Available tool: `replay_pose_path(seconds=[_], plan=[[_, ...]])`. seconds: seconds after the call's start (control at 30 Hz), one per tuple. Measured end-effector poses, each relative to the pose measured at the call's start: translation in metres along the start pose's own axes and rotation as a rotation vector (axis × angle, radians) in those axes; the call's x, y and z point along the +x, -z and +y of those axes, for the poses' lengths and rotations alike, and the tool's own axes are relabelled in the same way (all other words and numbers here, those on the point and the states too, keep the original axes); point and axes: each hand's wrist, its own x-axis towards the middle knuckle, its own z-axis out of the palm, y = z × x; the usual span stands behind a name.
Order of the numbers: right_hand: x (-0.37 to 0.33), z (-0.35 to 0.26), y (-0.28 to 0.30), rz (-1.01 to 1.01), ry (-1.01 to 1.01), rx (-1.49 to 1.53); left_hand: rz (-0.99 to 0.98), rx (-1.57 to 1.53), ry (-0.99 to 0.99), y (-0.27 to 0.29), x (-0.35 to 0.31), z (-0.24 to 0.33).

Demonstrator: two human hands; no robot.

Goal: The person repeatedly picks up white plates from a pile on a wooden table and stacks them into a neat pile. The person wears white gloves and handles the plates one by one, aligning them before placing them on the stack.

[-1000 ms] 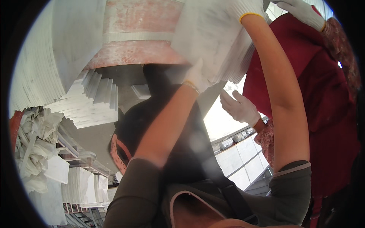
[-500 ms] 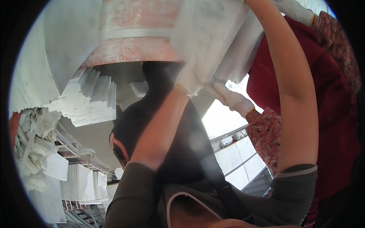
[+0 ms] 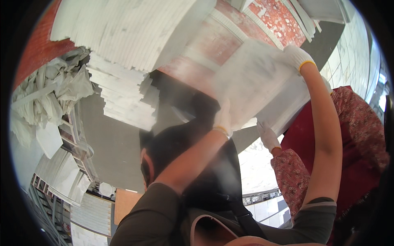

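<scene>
A thin white-grey stone tile (image 3: pixel 252 74), slightly blurred, is held at a tilt between my two white-gloved hands. My left hand (image 3: pixel 223 119) grips its near left edge, close to my black apron (image 3: pixel 197 164). My right hand (image 3: pixel 296 57), in a yellow-cuffed glove, is closed round its far right corner. Under and to the right of this tile stands a stack of similar tiles (image 3: pixel 287 104), partly hidden. Beside that stack is a co-worker's gloved left hand (image 3: pixel 269 137); the other gloved hand is mostly behind my right forearm.
A long row of upright tiles (image 3: pixel 123 33) stands at the far left on a red, white-dusted surface (image 3: pixel 217 39). More stepped tile edges (image 3: pixel 123 96) jut below it. Crumpled pale sheeting (image 3: pixel 53 82) lies at the left. The co-worker in dark red (image 3: pixel 328 123) stands close on my right.
The view has swung, so the tile row sits farther right. My right hand, cut off before, now shows on the tile's corner. The co-worker's near hand has drawn away from my left hand.
</scene>
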Motion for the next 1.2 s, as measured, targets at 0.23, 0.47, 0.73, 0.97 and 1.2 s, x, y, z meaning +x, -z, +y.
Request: replay_pose_path(seconds=[0.23, 0.47, 0.73, 0.97, 1.2], plan=[[0.014, -0.077, 0.072, 0.081, 0.13, 0.038, 0.011, 0.279, -0.148, 0.007, 0.002, 0.091], [0.046, -0.121, 0.104, 0.143, 0.154, 0.04, 0.004, 0.4, -0.229, 0.019, 0.026, 0.132], [0.039, -0.125, 0.125, 0.026, 0.143, 0.2, 0.089, -0.053, -0.185, 0.003, 0.014, 0.142], [-0.037, -0.116, 0.097, 0.234, 0.409, 1.444, -0.393, -0.131, -0.374, 0.056, -0.022, 0.13], [-0.095, -0.181, 0.056, 0.144, 0.643, 1.887, -0.479, -0.061, -0.476, 0.115, -0.088, 0.166]])
